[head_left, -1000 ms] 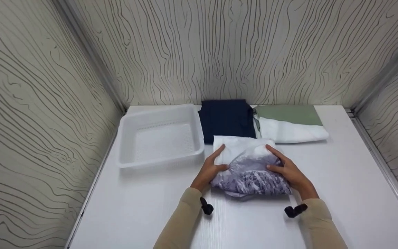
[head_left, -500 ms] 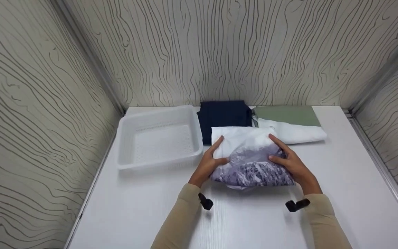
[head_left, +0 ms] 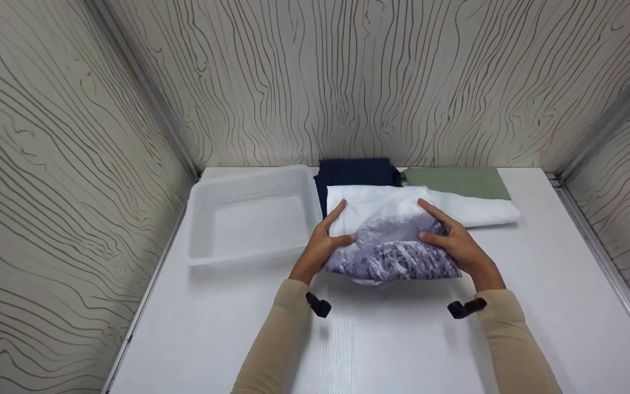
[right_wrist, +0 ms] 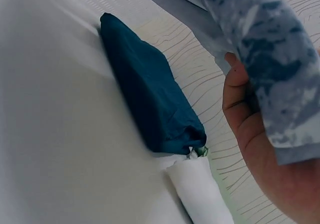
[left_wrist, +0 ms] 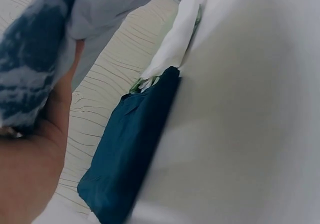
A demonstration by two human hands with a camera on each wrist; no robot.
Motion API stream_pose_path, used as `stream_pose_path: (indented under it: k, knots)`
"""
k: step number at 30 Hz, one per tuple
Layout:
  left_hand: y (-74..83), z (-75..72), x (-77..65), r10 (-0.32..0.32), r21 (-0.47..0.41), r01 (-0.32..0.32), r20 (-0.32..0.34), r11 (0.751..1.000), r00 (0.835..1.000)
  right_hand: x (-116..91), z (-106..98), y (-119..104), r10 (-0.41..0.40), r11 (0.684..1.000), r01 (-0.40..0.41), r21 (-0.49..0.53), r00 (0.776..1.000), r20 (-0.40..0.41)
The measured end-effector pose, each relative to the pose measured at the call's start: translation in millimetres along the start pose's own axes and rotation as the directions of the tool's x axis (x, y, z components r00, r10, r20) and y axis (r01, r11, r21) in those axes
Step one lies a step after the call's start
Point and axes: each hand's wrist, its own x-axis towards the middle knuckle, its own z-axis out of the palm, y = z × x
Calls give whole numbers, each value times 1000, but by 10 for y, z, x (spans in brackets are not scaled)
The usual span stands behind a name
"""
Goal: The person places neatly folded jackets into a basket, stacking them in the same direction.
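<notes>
A folded white garment with a purple-grey mountain print (head_left: 397, 241) is held up over the table in the head view. My left hand (head_left: 321, 246) grips its left side, thumb on top and some fingers under the cloth. On the opposite side my right hand (head_left: 464, 251) holds it the same way. In the right wrist view, curled fingers (right_wrist: 237, 92) show beneath the printed cloth (right_wrist: 280, 64). From the left wrist, the garment (left_wrist: 30, 59) hangs over the hand, well above the tabletop. Behind it, a folded navy cloth (head_left: 356, 171) is partly covered.
A white plastic basket (head_left: 200, 224) stands at the left with nothing in it. A folded green and white cloth (head_left: 473, 208) lies at the back right, beside the navy one. Patterned wall panels (head_left: 315, 82) close off the white table (head_left: 211, 328) at the back and sides.
Both hands have lifted the folded garment and carried it forward, toward the back of the table and slightly left. It now overlaps more of the navy cloth. The basket has not moved.
</notes>
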Motion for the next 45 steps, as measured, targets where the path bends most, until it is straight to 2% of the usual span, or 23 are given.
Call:
stream_pose_path:
  k: [5,13,29,34,40,45]
  knots:
    - [76,-90,28,-5,-29,5,-6,1000,1000,97,30,-78,-16,1000,16,9,1000,18]
    - [151,-223,61,4,-4,-4,-22,1000,1000,234,95,-154,-38,999,38,2,999,37]
    - [277,-534,100,-32,-24,30,-72,999,997,545,291,-304,-67,998,67,3,996,56]
    - [305,-631,90,-21,-8,20,-96,1000,995,634,374,-371,-70,997,70,13,996,59]
    - [329,-760,63,9,-38,-12,-91,999,996,742,470,-416,-84,996,83,21,993,82]
    - [352,-866,47,23,-8,-24,-113,1000,993,836,551,-445,-86,996,82,45,992,92]
